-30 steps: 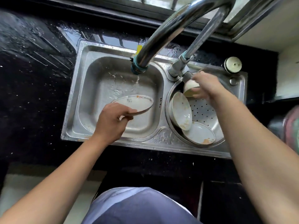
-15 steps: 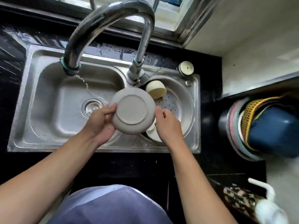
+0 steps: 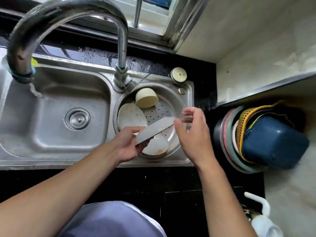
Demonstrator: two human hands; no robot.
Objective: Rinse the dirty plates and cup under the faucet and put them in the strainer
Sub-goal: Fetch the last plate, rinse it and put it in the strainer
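My left hand (image 3: 127, 145) grips a grey-white plate (image 3: 154, 130) by its lower edge and holds it tilted, underside up, over the round perforated strainer (image 3: 177, 101). Beside the plate's upper edge my right hand (image 3: 192, 132) has its fingers spread, and I cannot tell whether they touch it. Inside the strainer a white plate (image 3: 130, 116) leans on the left wall. A stained plate (image 3: 158, 146) lies at the front, partly hidden. A cream cup (image 3: 146, 97) lies on its side at the back. The faucet (image 3: 122, 40) arches left, and water trickles from its spout (image 3: 21, 74).
The left sink basin (image 3: 51, 106) holds only its drain (image 3: 77, 118). A round knob (image 3: 179, 74) sits at the sink's back right corner. Stacked basins and a blue tub with a yellow basket (image 3: 266, 137) stand right of the counter. A white bottle (image 3: 261, 221) is at lower right.
The plate has moved from under the faucet to over the strainer and tilted edge-on. My right hand has let go of its rim and spread its fingers. The view has shifted right.
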